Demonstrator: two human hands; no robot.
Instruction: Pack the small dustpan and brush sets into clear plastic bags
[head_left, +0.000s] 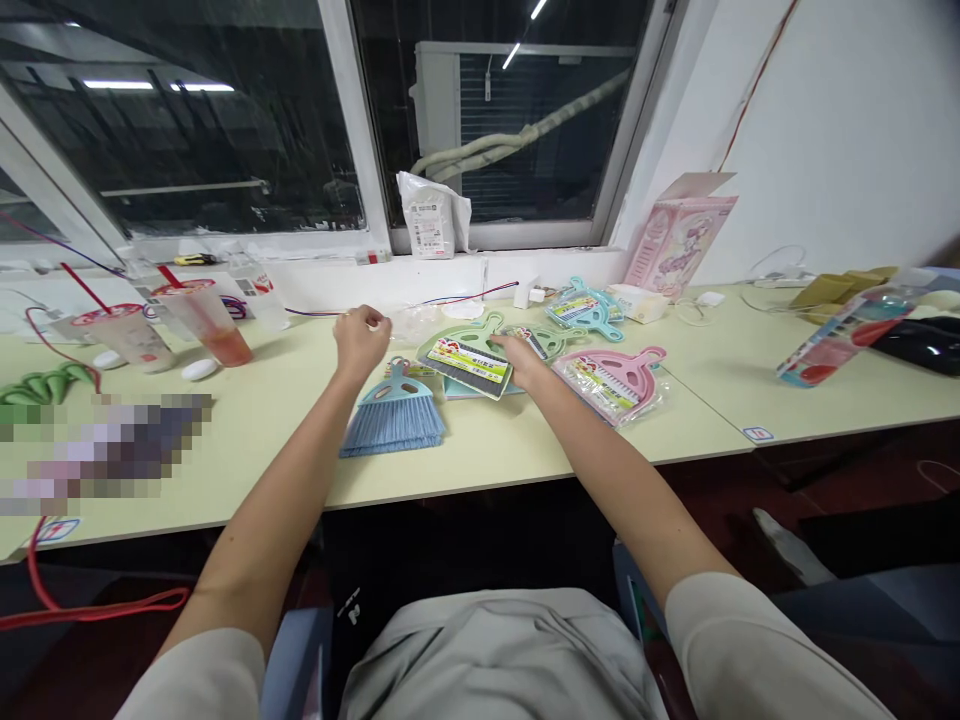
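Note:
My left hand [361, 338] is closed, its fingers pinched on something small or clear that I cannot make out, just above a loose blue mini broom [395, 415] on the pale table [247, 450]. My right hand [517, 362] grips the right edge of a packaged green dustpan set [466, 358] lying flat beside the broom. A clear plastic wrapper [414, 322] lies just right of my left hand. A packaged pink dustpan set [615, 384] rests right of my right hand.
Two drink cups with red straws [214, 322] [126, 335] stand at the back left. More teal dustpan packs [586, 308], a pink box [679, 243], a white bag [429, 220] on the sill, and a red-blue package [832, 345] lie around. A red cable [90, 606] hangs at left.

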